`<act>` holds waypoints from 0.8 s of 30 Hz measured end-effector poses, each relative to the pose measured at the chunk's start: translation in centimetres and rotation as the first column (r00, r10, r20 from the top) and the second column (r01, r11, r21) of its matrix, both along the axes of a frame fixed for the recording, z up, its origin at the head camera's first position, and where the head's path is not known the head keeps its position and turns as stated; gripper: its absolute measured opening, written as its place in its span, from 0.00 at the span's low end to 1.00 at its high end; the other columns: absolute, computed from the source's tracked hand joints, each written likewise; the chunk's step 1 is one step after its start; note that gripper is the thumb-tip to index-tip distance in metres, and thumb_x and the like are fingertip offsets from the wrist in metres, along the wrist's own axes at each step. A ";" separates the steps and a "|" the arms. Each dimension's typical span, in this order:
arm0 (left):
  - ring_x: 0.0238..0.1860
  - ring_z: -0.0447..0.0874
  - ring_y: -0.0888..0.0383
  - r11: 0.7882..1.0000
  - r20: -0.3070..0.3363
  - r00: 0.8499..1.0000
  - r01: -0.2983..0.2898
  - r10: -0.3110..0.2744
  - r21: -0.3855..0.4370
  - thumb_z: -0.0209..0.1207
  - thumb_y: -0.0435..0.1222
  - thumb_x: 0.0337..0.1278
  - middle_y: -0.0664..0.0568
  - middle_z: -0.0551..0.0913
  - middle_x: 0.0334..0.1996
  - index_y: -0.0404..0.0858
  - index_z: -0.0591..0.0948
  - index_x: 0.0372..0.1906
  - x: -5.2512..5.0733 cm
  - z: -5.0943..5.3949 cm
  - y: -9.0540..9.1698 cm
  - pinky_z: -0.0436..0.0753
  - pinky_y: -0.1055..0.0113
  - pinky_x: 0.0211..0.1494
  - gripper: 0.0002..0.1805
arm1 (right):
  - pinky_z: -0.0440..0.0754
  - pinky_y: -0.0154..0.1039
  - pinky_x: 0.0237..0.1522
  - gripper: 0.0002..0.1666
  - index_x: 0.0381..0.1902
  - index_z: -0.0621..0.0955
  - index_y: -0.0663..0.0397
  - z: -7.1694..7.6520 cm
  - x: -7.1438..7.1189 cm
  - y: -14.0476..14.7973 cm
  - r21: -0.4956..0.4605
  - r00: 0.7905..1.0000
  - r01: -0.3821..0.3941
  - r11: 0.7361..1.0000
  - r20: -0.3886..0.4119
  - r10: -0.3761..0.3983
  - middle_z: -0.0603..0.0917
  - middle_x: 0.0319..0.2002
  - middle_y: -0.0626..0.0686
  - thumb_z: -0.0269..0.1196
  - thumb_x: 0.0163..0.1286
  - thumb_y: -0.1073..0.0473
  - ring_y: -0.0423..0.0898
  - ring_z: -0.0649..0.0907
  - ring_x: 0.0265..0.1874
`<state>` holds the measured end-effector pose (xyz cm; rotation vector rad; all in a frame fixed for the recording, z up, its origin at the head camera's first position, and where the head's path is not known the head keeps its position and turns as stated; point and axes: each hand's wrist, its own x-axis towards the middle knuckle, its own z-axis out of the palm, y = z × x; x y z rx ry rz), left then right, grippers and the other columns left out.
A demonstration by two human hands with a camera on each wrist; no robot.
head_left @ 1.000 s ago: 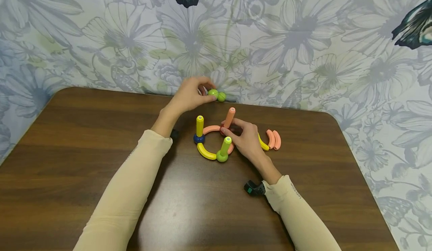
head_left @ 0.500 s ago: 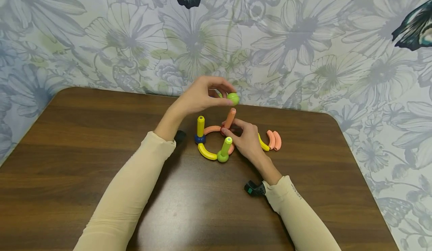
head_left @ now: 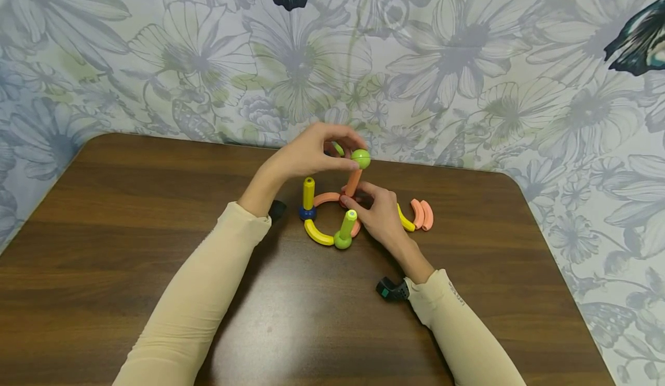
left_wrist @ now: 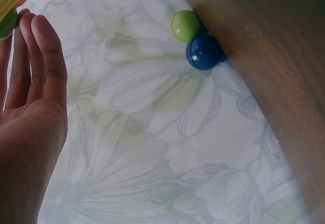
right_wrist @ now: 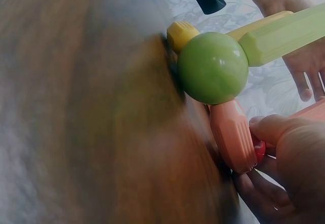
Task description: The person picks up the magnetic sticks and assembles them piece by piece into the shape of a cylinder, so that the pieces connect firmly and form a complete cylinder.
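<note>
My left hand (head_left: 314,150) pinches a green ball (head_left: 361,158) at the top of an upright orange rod (head_left: 354,183). Whether ball and rod touch firmly I cannot tell. My right hand (head_left: 383,212) grips the red ball (right_wrist: 260,151) at that rod's foot, mostly covered by the fingers. These belong to a ring of curved sticks and balls. A yellow rod (head_left: 309,193) stands on a blue ball (head_left: 307,213), and a light green rod (head_left: 348,224) on another green ball (right_wrist: 213,67). Orange curved stick (head_left: 327,198) and yellow curved stick (head_left: 318,233) join the balls.
Right of the ring lie a yellow curved stick (head_left: 406,220) and two orange curved sticks (head_left: 422,216). Behind my left hand, a loose green ball (left_wrist: 186,26) touches a blue ball (left_wrist: 204,52) near the table's far edge. A patterned wall (head_left: 208,57) rises behind the table (head_left: 130,230).
The left hand has lifted the green ball from the back of the table, brought it right and lowered it to the orange rod's top. The right hand has stayed in place.
</note>
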<state>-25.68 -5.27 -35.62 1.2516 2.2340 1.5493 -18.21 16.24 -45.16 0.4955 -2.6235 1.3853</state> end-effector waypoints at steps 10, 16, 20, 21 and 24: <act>0.46 0.84 0.54 0.999 0.067 0.998 0.007 -0.010 0.047 0.73 0.39 0.64 0.54 0.90 0.46 0.46 0.88 0.53 -0.1 -0.2 -0.3 0.86 0.56 0.51 0.14 | 0.89 0.46 0.52 0.12 0.50 0.89 0.48 -0.1 -0.1 0.1 0.005 1.000 -0.003 1.000 -0.016 0.003 0.93 0.45 0.48 0.71 0.73 0.53 0.45 0.91 0.47; 0.47 0.85 0.53 0.998 0.078 0.997 -0.009 0.004 0.064 0.71 0.40 0.66 0.53 0.90 0.47 0.45 0.88 0.53 -0.2 -0.2 -0.3 0.86 0.53 0.51 0.13 | 0.89 0.47 0.52 0.12 0.51 0.90 0.48 0.0 0.0 0.1 0.007 1.000 -0.001 1.000 -0.025 0.001 0.93 0.44 0.48 0.72 0.73 0.52 0.45 0.91 0.46; 0.44 0.87 0.45 0.990 0.133 0.989 -0.083 0.067 0.118 0.64 0.42 0.74 0.48 0.89 0.47 0.42 0.87 0.52 -0.7 -0.7 -0.5 0.88 0.51 0.48 0.11 | 0.89 0.47 0.52 0.13 0.51 0.90 0.49 0.0 0.0 0.1 0.001 1.000 -0.001 1.000 -0.023 0.001 0.93 0.44 0.48 0.72 0.72 0.53 0.45 0.91 0.46; 0.42 0.86 0.42 0.984 0.151 0.984 -0.112 0.092 0.135 0.62 0.43 0.76 0.45 0.89 0.46 0.40 0.87 0.52 -0.9 -1.0 -0.7 0.88 0.50 0.47 0.12 | 0.89 0.47 0.52 0.13 0.51 0.90 0.49 0.0 0.0 0.1 0.002 1.000 0.001 1.000 -0.022 -0.001 0.93 0.44 0.47 0.72 0.72 0.52 0.45 0.91 0.46; 0.42 0.86 0.41 0.965 0.159 0.963 -0.235 0.215 0.115 0.59 0.42 0.79 0.43 0.89 0.45 0.37 0.87 0.51 -1.6 -2.0 -1.2 0.88 0.50 0.47 0.13 | 0.89 0.46 0.52 0.13 0.51 0.90 0.48 -0.1 0.0 0.0 0.009 1.000 0.005 1.000 -0.018 -0.005 0.93 0.44 0.47 0.72 0.72 0.53 0.44 0.91 0.46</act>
